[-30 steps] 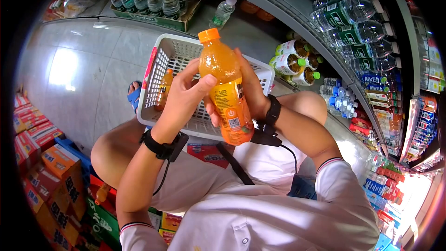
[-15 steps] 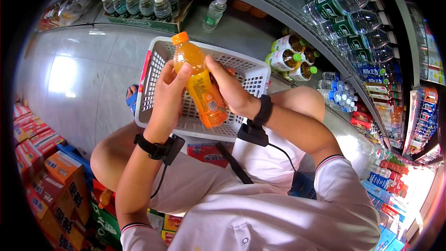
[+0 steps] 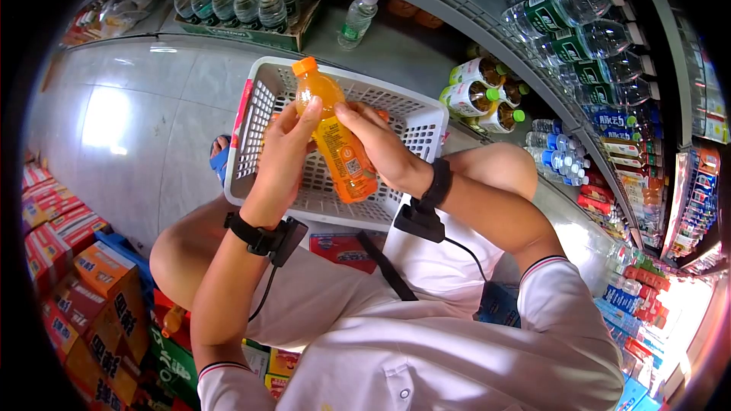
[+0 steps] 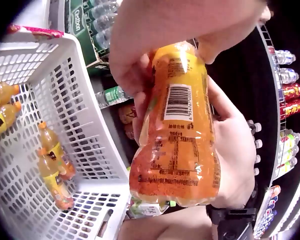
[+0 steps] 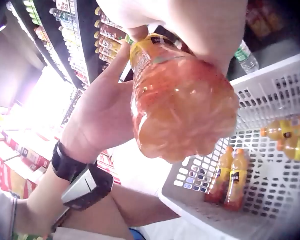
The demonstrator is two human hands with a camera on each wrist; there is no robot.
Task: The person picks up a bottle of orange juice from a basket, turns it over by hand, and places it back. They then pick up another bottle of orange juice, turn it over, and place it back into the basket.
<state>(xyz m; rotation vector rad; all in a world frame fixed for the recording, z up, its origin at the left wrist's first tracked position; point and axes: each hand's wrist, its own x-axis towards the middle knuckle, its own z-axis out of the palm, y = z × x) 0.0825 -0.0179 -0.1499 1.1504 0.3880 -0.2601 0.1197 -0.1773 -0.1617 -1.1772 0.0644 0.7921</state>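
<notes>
An orange juice bottle (image 3: 343,154) with an orange cap leans in front of me, cap end away, over a light grey plastic basket (image 3: 415,103). My left hand (image 3: 283,148) grips its upper part from the left, thumb along the shoulder. From the other side my right hand (image 3: 384,154) holds it too, thumb near the left thumb. A barcode label (image 4: 179,102) shows on the underside in the left wrist view. The bottle's ridged base (image 5: 185,112) faces the right wrist camera. Several smaller-looking juice bottles (image 5: 235,180) lie inside the basket.
Behind the basket stands a green carton (image 3: 240,34) of water bottles, with a single water bottle (image 3: 358,21) beside it. Green-capped bottles (image 3: 483,99) and stocked shelves (image 3: 601,106) rise on the right. Stacked boxes (image 3: 91,289) line the left.
The juice bottle has come down and leftward, away from the head camera and over the basket. Both hands moved with it, and the right hand now sits closer to the left thumb.
</notes>
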